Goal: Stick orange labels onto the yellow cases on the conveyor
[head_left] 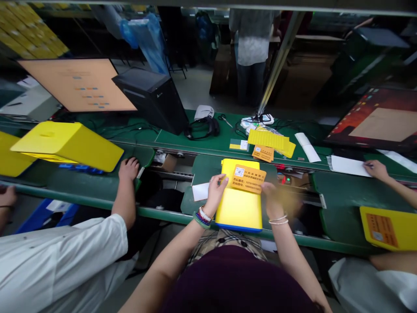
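A yellow plastic case with a blue bottom edge point(239, 211) lies on the green workbench point(198, 167) directly in front of me. An orange printed label point(249, 178) with a QR code sits on its upper part. My left hand point(215, 193) has its fingertips at the label's left edge and seems to pinch it. My right hand point(274, 201) is motion-blurred beside the case's right edge, so its grip is hidden. A white paper slip point(200, 191) lies just left of my left hand.
Co-workers sit on both sides: one hand point(128, 169) rests on the bench left, another point(377, 170) writes on white paper point(348, 166) right. Yellow cases point(67, 145) stand left, and another point(386, 228) lies right. Yellow sheets point(269, 140), orange cards and monitors lie ahead.
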The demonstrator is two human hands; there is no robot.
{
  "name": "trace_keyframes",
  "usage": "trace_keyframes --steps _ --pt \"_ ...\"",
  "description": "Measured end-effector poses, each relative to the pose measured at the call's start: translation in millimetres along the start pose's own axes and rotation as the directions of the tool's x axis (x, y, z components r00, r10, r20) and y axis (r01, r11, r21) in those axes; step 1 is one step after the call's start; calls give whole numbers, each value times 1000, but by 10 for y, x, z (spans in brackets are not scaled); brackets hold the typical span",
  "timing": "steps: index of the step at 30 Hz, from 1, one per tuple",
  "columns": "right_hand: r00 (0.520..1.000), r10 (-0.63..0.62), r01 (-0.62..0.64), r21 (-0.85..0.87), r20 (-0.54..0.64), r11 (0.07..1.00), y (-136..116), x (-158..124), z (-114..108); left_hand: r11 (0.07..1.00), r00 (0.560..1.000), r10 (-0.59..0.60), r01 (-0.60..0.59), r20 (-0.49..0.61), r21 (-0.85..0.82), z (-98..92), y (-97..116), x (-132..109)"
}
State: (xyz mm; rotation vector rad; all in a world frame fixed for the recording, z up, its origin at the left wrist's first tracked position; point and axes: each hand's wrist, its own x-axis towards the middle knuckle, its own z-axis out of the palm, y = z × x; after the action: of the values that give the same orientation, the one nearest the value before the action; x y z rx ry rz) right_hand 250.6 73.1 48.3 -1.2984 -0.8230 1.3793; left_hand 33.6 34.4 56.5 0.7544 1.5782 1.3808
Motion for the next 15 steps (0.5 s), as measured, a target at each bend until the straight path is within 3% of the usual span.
trace_keyframes --steps 6,15 --pt "999 42 -39 -112 26 993 -87 52 223 998 997 15 -11 71 -55 168 93 225" --pt "998 -36 23 -247 -47 969 13 298 253 999 998 29 -31 47 36 119 42 431"
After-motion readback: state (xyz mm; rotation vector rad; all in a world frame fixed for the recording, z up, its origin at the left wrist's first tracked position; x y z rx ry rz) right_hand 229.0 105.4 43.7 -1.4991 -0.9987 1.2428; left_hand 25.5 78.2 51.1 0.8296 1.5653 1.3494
